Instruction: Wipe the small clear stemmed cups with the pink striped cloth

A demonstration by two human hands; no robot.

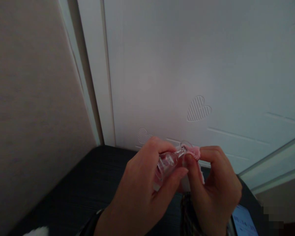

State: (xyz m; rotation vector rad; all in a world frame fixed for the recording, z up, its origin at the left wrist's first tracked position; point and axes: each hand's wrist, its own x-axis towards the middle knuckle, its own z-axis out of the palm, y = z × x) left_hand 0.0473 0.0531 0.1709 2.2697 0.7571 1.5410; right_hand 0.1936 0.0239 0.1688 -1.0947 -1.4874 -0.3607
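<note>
My left hand (pixel 147 177) is wrapped round a clear, see-through bottle-like piece (pixel 165 164) with a narrow tip that points up and to the right. My right hand (pixel 215 186) pinches a fuzzy pink cloth (pixel 193 151) between thumb and fingers, pressed at that narrow tip. A thin clear loop (pixel 186 143) curves above the tip. Below the fingers, pale and pinkish parts show between the two hands. My fingers hide much of the clear piece, so its exact kind cannot be told.
Under my hands is a dark tabletop (pixel 108 177). A lit phone (pixel 244 220) lies at the lower right, partly behind my right wrist. Something white and fluffy (pixel 36 231) shows at the bottom left. A white panel (pixel 157 72) with embossed hearts stands behind, beside a beige wall (pixel 31 82).
</note>
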